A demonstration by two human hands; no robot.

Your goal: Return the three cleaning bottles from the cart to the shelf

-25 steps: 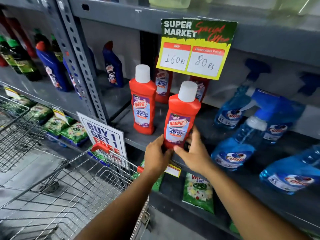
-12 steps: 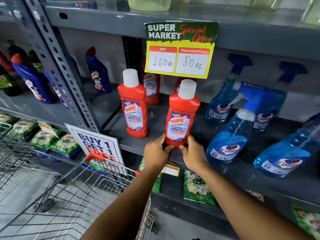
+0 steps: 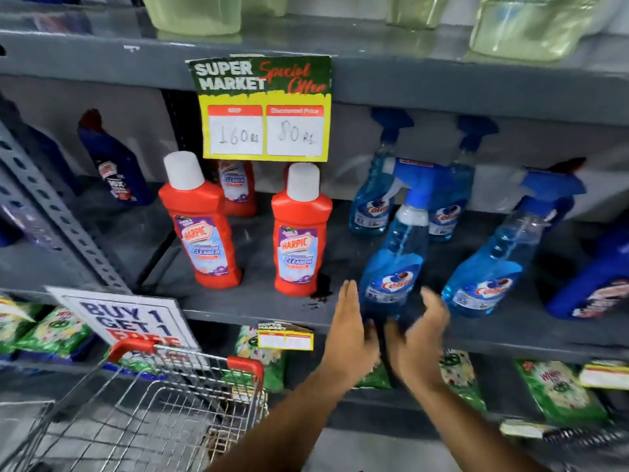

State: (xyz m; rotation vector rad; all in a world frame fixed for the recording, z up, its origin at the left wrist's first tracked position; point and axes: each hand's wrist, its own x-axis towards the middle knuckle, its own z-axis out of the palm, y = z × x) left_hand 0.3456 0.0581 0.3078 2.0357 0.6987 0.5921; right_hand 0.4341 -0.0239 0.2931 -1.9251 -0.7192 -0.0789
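Note:
Two red Harpic bottles with white caps stand upright on the grey shelf (image 3: 245, 304): one at the left (image 3: 200, 229), one to its right (image 3: 299, 233). A third red bottle (image 3: 236, 185) stands behind them. My left hand (image 3: 350, 321) and my right hand (image 3: 422, 335) are both open, fingers apart, on either side of the base of a blue Colin spray bottle (image 3: 394, 264) at the shelf's front edge. Neither hand clasps it. The wire cart (image 3: 153, 413) with red handle caps sits at the lower left; I see no bottle in its visible part.
More blue spray bottles (image 3: 490, 264) stand to the right, dark blue bottles (image 3: 115, 165) to the left. A price sign (image 3: 262, 107) hangs from the upper shelf. A "Buy 1 Get 1" card (image 3: 126, 321) leans by the cart. Green packets (image 3: 54, 328) fill the lower shelf.
Both hands have let go of the right red bottle, which now stands on the shelf, and moved right to the blue spray bottle. The view has shifted right and closer.

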